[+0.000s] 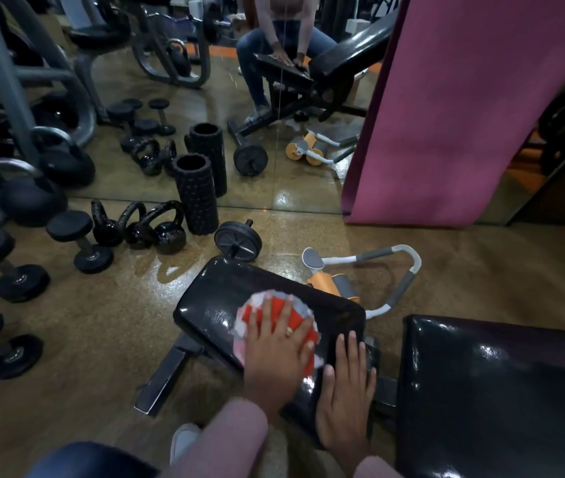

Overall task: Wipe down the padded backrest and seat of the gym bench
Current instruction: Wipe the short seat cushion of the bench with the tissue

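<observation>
A: Big picture first. Gym floor (101,332), wall mirror (291,98) ahead, pink mat (463,115) leaning upright at right. Bench fills the lower right.

B: Backrest (498,391) is the large black pad at right, glossy w/ glare. Can't tell if that shine is wipe moisture or just vinyl. No cloth on it now.

A: Seat (212,305) next, the smaller pad angled toward the ab wheel (238,240). That's where the work is.

B: Yep, red-and-white cloth (275,313) lies flat on the seat, mid-pad. Left hand (279,353) presses it down, fingers straight and spread, not clutching.

A: Right hand (346,388)?

B: Flat on the seat's near-right edge, fingers straight & together, holding nothing. Bracing, I'd judge.

A: Progress?

B: Seat wipe underway, I'd say; streaky sheen left of the cloth hints at a pass there. Far corner & right strip prob left. Backrest: cannot tell, done or pending.

A: Small stuff: kettlebells (157,229), foam roller (194,194), dumbbells (81,243) on the floor at left, well apart from the bench.
</observation>
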Motion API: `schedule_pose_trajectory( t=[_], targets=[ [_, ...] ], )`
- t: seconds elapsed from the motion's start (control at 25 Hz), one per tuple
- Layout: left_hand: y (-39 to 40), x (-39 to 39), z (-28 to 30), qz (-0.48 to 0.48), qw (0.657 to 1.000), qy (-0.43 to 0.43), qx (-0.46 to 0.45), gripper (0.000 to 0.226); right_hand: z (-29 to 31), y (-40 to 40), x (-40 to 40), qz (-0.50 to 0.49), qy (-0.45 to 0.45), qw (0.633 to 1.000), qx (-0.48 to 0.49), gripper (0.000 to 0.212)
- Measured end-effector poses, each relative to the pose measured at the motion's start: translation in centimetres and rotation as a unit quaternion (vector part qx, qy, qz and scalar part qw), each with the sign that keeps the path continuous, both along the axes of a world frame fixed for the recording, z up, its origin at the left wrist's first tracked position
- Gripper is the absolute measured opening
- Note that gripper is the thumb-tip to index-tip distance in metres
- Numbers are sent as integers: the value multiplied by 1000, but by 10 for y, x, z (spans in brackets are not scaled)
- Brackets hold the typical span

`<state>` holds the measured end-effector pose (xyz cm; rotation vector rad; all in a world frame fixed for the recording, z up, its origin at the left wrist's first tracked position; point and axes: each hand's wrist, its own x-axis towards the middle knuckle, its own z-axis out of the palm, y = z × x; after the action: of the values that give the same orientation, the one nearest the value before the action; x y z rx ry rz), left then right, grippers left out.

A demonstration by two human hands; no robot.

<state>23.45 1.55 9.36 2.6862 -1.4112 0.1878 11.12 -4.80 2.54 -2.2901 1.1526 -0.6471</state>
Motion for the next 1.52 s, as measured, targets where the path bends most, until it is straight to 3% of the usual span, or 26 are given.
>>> schedule_pose_trajectory(
  t=[0.08, 0.24, 0.4, 0.52, 0.6, 0.76, 0.92, 1.04, 1.2, 1.28, 1.44, 1.52],
  targets=[
    [-5, 43, 11, 29, 999, -6, 27, 51, 0, 0, 0, 8, 11, 1000, 1, 58],
    [26, 62, 11, 155, 988, -2, -29, 48, 2, 0, -2, 25, 16, 999, 13, 58],
    [18, -17, -12, 30, 999, 20, -6, 46, 2, -3, 1, 35, 4, 999, 16, 58],
    [-8, 4, -4, -21, 1000, -6, 21, 47, 1, -3, 1, 39, -3, 999, 29, 59],
    [-7, 44, 5, 24, 999, -5, 41, 49, 1, -2, -2, 45, 10, 999, 24, 59],
    [37, 60, 8, 115, 993, 5, -25, 48, 1, -1, -3, 44, 10, 999, 28, 57],
    [27, -25, -12, -1, 1000, 9, 22, 48, 1, -3, 1, 38, -7, 999, 35, 58],
    [-4, -2, -3, -23, 999, -26, 23, 48, 4, -3, 2, 44, -2, 998, 46, 61],
    [18, 49, 1, 101, 995, 0, -10, 49, 6, 0, -5, 47, 18, 997, 56, 60],
    [35, 38, -2, 142, 989, 11, -33, 48, 6, 1, -4, 44, 11, 997, 60, 60],
    [30, -30, -17, 58, 998, 13, 14, 49, 3, -1, -3, 37, -7, 998, 54, 60],
    [9, -21, -9, 16, 1000, 5, 19, 48, 4, -2, -2, 35, -14, 998, 55, 61]
  ],
)
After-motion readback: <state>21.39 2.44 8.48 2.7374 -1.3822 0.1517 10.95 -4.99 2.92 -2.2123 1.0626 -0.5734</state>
